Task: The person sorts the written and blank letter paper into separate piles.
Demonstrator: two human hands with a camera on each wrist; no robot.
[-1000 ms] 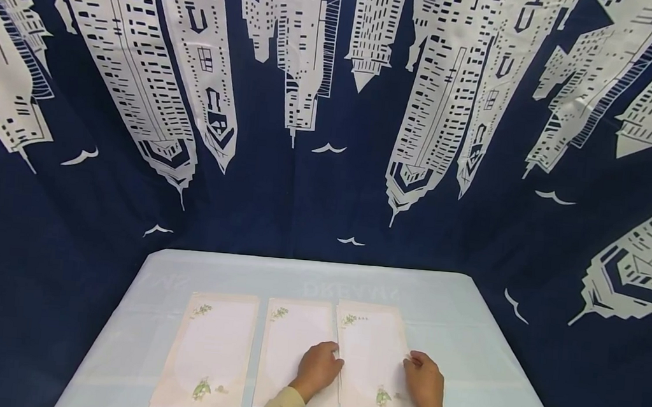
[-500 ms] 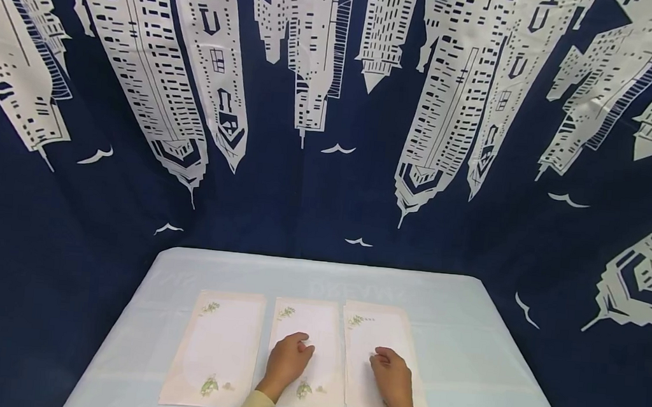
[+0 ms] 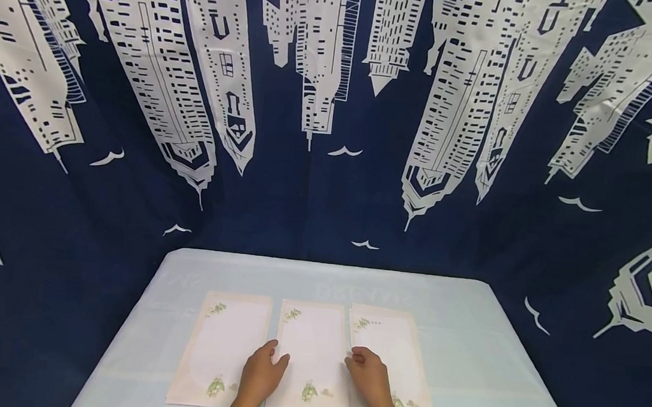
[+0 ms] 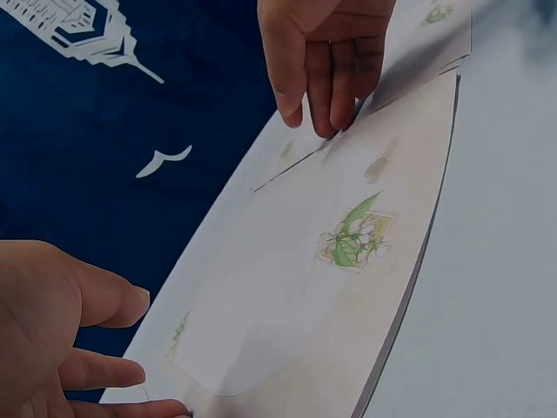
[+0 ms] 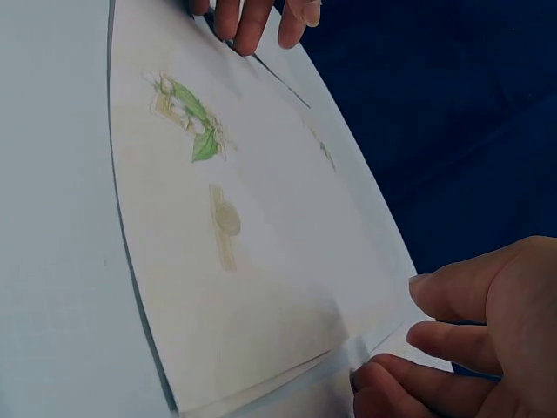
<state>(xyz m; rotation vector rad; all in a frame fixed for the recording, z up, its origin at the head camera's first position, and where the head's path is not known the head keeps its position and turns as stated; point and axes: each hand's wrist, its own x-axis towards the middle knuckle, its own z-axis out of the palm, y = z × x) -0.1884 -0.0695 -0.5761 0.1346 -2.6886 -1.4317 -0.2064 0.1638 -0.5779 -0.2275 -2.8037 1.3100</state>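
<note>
Three papers down, flat and side by side on the table (image 3: pixel 479 375): the left paper (image 3: pixel 229 336), the middle paper (image 3: pixel 312 340) and the right paper (image 3: pixel 386 345), each with its flower print in the upper left corner. So the laying-out looks done, I'd judge; what seems left is tidying, because the right paper shows a second layer peeping out at its upper left, and it sits tighter to the middle one than the left paper does.

And the hands are right on it! The left hand (image 3: pixel 262 376) is spread and relaxed, thumb well away from the fingers, fingertips at the middle paper's left edge, gripping nothing. Across from it, the right hand (image 3: pixel 371 381) has its fingers loosely bent, thumb apart, tips at the seam between middle and right papers. No sheet shows pinched there; whether those tips press the middle paper's edge or merely brush it, I can't tell.
</note>
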